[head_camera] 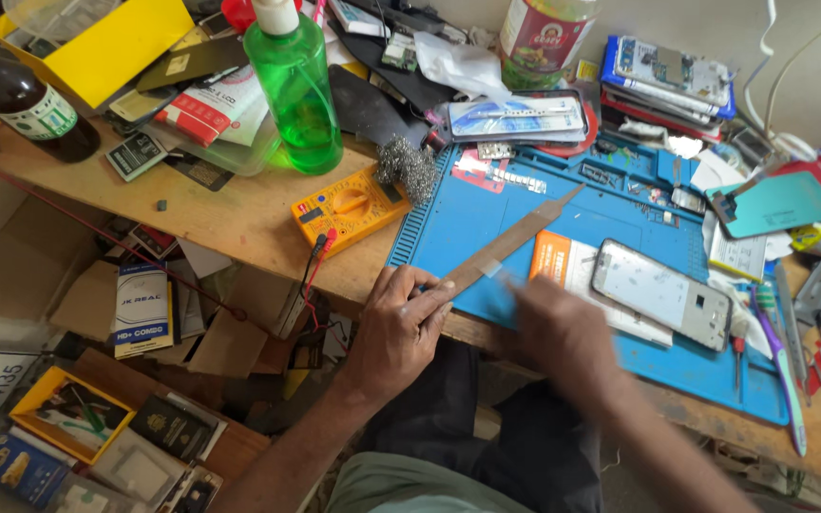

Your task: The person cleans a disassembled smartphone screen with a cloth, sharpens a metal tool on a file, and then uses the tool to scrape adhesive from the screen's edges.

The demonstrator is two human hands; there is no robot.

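One long, flat, dull-grey metal file (508,242)

Pretty clearly a phone repair workshop: cluttered wooden worktop (239,223) with a blue repair mat (620,237), yellow multimeter (349,206), stacked phone frames (667,81), loose batteries and screwdrivers (738,356) everywhere.

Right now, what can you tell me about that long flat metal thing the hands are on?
It is a long flat file, dull grey-brown metal, narrowing to a thin point at its far end. It lies slanted across the blue work mat. The left hand pins its near end at the table's edge. The right hand is blurred over it, so whether it touches is unclear.
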